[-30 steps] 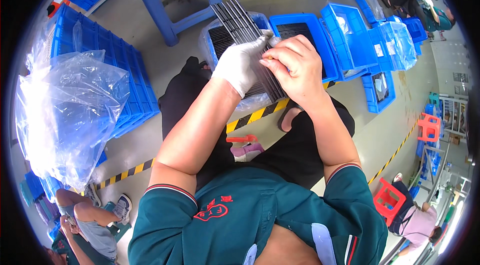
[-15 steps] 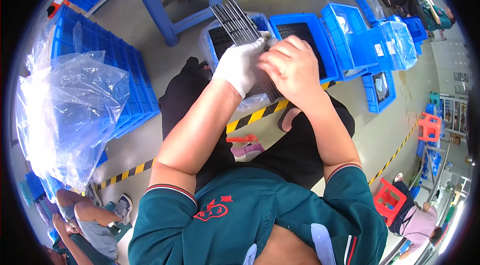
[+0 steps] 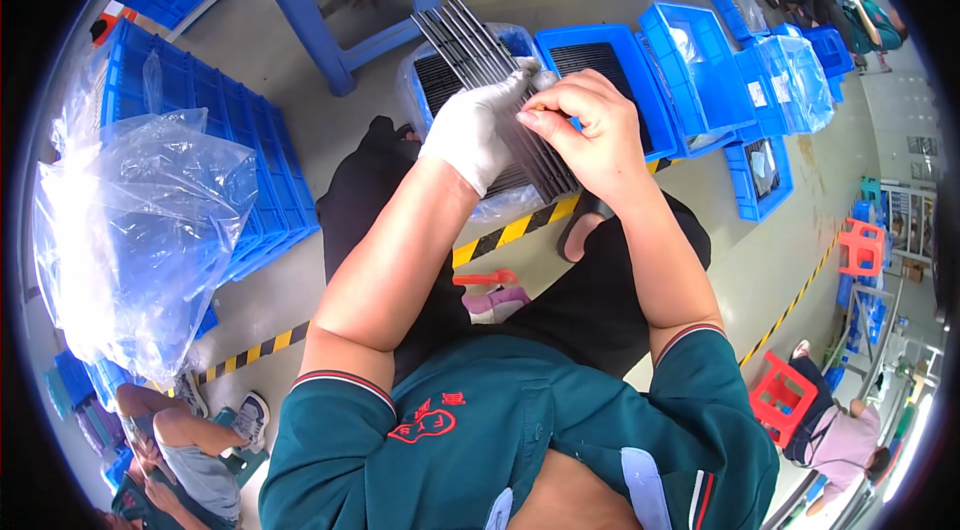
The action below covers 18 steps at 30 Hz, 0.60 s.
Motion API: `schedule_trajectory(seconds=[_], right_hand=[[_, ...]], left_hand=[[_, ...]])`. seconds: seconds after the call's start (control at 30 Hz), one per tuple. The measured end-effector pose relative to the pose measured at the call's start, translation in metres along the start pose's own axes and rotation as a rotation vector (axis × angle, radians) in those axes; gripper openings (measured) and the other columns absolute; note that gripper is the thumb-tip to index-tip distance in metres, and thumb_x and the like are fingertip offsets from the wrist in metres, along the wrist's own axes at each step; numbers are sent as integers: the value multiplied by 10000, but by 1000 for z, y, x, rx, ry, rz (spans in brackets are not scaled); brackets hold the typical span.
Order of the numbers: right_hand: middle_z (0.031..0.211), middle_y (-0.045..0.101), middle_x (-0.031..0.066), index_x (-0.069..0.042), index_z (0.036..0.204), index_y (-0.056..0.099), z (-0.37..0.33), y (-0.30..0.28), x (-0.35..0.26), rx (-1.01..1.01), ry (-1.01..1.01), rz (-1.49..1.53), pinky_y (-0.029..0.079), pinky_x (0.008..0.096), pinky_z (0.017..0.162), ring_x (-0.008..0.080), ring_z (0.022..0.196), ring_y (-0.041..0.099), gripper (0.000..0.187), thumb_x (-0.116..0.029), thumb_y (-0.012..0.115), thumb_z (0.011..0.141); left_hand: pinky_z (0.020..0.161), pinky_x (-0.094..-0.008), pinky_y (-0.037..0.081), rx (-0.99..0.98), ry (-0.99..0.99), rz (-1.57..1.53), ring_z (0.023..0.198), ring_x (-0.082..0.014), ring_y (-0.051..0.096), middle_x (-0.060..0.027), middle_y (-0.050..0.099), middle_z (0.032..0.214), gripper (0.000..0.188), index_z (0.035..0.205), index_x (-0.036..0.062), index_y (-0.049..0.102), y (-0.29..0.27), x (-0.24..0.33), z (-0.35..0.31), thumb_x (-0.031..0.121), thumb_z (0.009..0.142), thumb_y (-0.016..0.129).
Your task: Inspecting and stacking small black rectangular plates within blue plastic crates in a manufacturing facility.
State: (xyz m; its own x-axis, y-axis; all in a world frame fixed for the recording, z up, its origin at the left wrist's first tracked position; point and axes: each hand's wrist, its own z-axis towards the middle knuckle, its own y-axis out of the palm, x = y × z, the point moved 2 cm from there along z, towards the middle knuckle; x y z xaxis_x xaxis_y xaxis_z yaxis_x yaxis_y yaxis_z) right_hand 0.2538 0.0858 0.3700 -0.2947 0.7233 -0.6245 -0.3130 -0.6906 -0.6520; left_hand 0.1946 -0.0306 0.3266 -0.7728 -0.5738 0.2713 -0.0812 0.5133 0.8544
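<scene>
Head view: your gloved left hand (image 3: 478, 130) cradles the stack of dark strips (image 3: 500, 80) over the blue bin (image 3: 600, 55), steadying it while your right hand (image 3: 590, 125) pinches one edge.

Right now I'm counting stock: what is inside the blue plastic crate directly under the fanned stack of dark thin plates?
The blue plastic crate holds more dark ribbed plates in a clear bag liner. The fanned stack of dark thin plates, white-gloved left hand and bare right hand cover most of it.
</scene>
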Motion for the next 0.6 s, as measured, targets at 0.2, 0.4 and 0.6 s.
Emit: schedule_trajectory(seconds=[0.2, 0.4, 0.6], right_hand=[[759, 660, 54, -37, 797, 706, 0, 2, -1, -1, -40, -27, 481, 310, 666, 202, 739, 588, 96, -56, 768, 725], [756, 652, 52, -58, 770, 690, 3, 2, -12, 13, -170, -171, 482, 334, 667, 233, 732, 588, 118, -83, 771, 688], [751, 648, 49, -65, 765, 685, 2, 2, -12, 38, -208, -206, 480, 340, 679, 237, 723, 585, 117, -87, 767, 685]], left_hand=[[828, -333, 535, -244, -80, -87, 915, -214, 633, -116, 661, 1007, 208, 1091, -18, 638, -9, 1, 6, 85, 963, 510], [794, -324, 542, -166, -34, -47, 873, -211, 638, -113, 664, 982, 203, 1086, -19, 638, -13, 1, 7, 81, 961, 512], [728, -355, 525, -19, 12, 4, 806, -242, 601, -123, 615, 914, 151, 1047, 16, 591, -6, 1, 4, 114, 988, 493]])
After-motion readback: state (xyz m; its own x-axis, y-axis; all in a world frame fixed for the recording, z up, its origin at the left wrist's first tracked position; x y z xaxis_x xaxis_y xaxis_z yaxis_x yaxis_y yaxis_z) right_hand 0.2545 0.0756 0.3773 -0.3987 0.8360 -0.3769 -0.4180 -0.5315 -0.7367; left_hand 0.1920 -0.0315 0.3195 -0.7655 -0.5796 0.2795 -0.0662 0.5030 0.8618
